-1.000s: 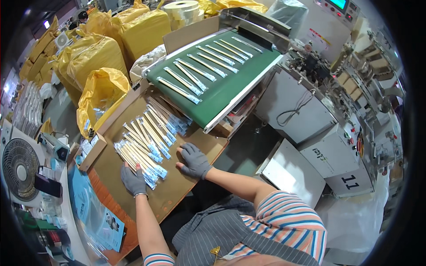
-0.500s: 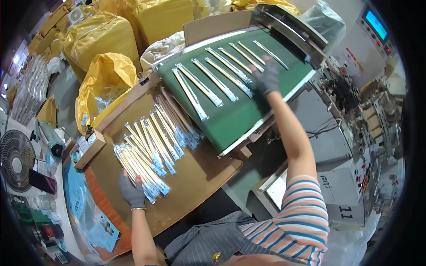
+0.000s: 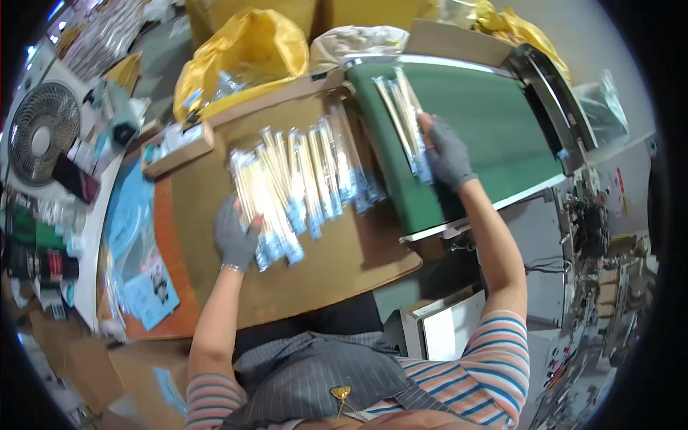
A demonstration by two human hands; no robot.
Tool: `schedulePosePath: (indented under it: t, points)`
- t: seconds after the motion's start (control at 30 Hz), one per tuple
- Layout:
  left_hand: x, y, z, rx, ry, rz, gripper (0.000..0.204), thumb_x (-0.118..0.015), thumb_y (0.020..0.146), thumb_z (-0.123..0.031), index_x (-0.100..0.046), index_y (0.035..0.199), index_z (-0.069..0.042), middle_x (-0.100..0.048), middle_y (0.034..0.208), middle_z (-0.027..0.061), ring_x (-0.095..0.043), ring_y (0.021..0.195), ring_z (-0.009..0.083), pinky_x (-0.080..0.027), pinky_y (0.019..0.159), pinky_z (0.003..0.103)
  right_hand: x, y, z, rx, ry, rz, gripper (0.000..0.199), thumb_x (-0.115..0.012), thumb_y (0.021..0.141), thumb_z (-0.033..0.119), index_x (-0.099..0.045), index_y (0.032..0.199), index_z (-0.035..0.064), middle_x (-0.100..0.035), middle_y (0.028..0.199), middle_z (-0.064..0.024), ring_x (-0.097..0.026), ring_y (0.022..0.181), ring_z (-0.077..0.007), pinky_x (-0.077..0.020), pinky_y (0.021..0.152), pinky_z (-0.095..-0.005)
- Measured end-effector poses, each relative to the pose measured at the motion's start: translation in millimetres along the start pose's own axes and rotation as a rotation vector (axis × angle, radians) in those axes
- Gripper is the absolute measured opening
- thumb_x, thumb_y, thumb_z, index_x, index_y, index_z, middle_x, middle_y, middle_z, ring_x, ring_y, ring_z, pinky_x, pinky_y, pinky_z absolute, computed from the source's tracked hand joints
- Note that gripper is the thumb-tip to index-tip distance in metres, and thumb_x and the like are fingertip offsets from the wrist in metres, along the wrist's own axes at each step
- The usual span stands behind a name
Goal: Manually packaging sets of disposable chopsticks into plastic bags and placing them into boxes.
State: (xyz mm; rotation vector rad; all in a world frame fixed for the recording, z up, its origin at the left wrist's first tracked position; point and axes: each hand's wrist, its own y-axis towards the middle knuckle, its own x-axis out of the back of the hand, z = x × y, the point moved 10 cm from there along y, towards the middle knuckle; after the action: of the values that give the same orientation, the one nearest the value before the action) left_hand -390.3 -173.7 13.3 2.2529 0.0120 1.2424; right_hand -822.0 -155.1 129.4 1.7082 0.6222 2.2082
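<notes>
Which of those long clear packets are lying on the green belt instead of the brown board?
The few packets under the right hand, at the green belt's left end. All the others are fanned across the brown board, by the left hand.

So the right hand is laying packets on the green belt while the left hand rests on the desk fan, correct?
Not quite. In the head view the left hand rests on the fanned row of clear packets on the brown board, not on the fan. The right hand is indeed on packets on the green belt.
</notes>
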Motion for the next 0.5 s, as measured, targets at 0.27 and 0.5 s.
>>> schedulePosePath:
  t: [0.27, 0.5]
  points:
    - [-38.3, 30.1, -21.3, 0.377, -0.356, 0.165, 0.055, -0.044, 0.095, -0.048, -0.054, 0.122, 0.0, -0.055, 0.123, 0.0243, -0.052, 0.115, 0.0359, -0.041, 0.096, 0.041, -139.4, 21.5, 90.2, -0.561, 0.029, 0.374, 0.075, -0.049, 0.088, 0.054, -0.04, 0.134, -0.0044, -0.045, 0.133, -0.0325, -0.042, 0.126, -0.0437, -0.0356, 0.105, -0.0454]
    - [-75.0, 28.3, -13.1, 1.17, -1.552, 0.315, 0.068, -0.056, 0.086, -0.061, -0.052, 0.126, -0.006, -0.057, 0.125, 0.0096, -0.053, 0.114, 0.0225, -0.042, 0.095, 0.04, -185.5, 25.8, 143.2, -0.702, 0.246, 0.319, 0.08, -0.062, 0.073, 0.066, -0.064, 0.102, -0.0083, -0.066, 0.094, -0.0248, -0.065, 0.091, -0.0366, -0.0497, 0.082, -0.0388]
